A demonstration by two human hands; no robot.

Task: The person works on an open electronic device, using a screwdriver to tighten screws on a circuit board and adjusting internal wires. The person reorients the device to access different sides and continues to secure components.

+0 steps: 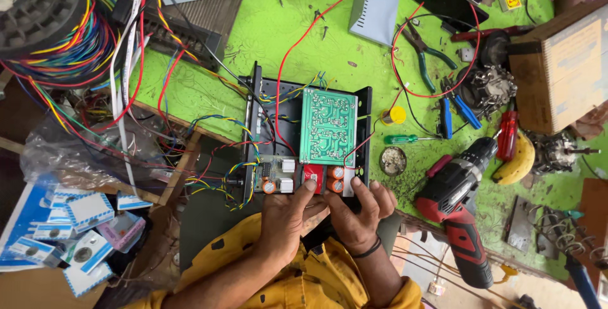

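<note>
A black metal chassis lies on the green bench with a green circuit board turned solder side up inside it. Coloured wires run over its left side. At its near edge sit a red block, orange capacitors and small white parts. My left hand rests at that near edge, a fingertip touching the red block. My right hand, with a dark band on the wrist, grips the chassis's near right corner beside the capacitors.
A red and black cordless drill lies right of my hands. Screwdrivers, pliers, a small round tin and a banana are scattered to the right. Wire spools and loose cables crowd the left; small blue packets lie lower left.
</note>
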